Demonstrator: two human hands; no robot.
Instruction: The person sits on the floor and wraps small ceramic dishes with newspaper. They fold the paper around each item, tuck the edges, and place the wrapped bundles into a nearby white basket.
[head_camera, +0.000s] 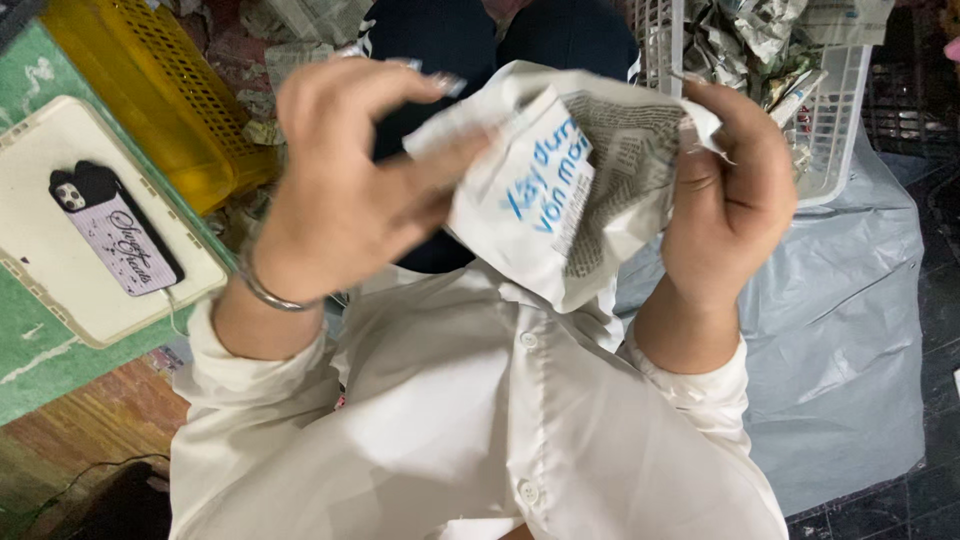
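2 hands crumple a sheet of newspaper (575, 180) at the frame centre.
Left hand (345, 190) presses it with fingers closed on the paper; right hand (730, 190) grips its right edge; white basket (840, 120) behind.

Both white-sleeved forearms are rising together, the left hand (345, 190) pinching with bent fingers while the right hand (730, 195) is curling closed.

A phone (115, 232) lies on a cream tray (60, 290) on the green table (25, 375).
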